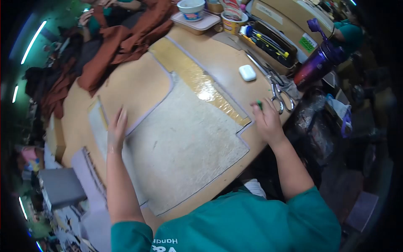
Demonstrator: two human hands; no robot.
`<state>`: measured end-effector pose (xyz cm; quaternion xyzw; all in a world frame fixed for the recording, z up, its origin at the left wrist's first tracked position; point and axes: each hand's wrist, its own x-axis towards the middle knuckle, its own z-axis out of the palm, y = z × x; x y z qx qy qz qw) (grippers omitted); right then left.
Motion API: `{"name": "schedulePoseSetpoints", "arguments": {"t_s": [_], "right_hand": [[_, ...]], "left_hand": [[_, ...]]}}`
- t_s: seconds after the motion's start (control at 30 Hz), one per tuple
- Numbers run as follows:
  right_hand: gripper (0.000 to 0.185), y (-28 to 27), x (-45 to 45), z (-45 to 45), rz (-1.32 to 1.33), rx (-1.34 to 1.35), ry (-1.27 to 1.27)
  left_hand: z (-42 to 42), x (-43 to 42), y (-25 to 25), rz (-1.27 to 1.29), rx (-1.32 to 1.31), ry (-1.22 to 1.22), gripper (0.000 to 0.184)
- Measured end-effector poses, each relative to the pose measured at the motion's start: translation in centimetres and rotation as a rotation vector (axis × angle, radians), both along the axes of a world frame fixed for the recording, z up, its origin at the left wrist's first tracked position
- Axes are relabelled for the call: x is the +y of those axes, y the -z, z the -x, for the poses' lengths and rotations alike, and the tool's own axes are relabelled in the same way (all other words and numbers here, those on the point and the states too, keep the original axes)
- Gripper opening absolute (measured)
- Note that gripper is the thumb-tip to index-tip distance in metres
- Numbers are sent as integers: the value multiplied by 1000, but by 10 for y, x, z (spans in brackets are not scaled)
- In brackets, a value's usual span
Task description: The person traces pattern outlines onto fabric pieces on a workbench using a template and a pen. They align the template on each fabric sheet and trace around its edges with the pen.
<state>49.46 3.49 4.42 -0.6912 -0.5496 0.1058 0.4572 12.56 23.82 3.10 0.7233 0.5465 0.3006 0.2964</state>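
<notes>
A large greyish-beige pattern piece (184, 138) lies flat on the table, with shiny yellow-brown tape (184, 69) along its upper arm. Lilac fabric (171, 84) shows as a narrow rim at parts of its edge. My left hand (117, 129) is at the pattern's left edge, fingers stretched out together, holding nothing. Beyond the right edge, my right hand (268, 122) is closed around a small green-tipped thing (259, 104); its kind is hidden by the fingers. Metal scissors (280, 98) lie just past that hand.
Near the scissors is a white earbud case (247, 73). A box of pens and cutters (268, 48), a purple bottle (315, 59) and tubs (191, 9) stand along the far side. Rust-brown cloth (121, 40) covers the far left; lilac fabric (94, 197) lies at the near left. Other people are beyond.
</notes>
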Motion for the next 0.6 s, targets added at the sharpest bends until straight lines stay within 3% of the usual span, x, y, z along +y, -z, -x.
{"name": "schedulePoseSetpoints", "arguments": {"t_s": [0.07, 0.13, 0.2, 0.33, 0.43, 0.6], "right_hand": [[14, 13, 32, 1, 18, -36, -47], [19, 33, 56, 4, 136, -171, -15], [24, 37, 59, 9, 267, -195, -10], [34, 17, 42, 20, 472, -45, -4], [39, 20, 11, 17, 477, -59, 6], [42, 24, -21, 17, 420, -64, 8]], "left_hand": [[103, -51, 19, -161, 240, -280, 46], [143, -115, 1, 42, 118, -550, 47], [167, -147, 26, 115, 123, -625, 47], [118, -185, 8, 96, 194, -631, 43], [133, -194, 24, 197, -135, -660, 36], [121, -219, 14, 129, -260, -623, 25]]}}
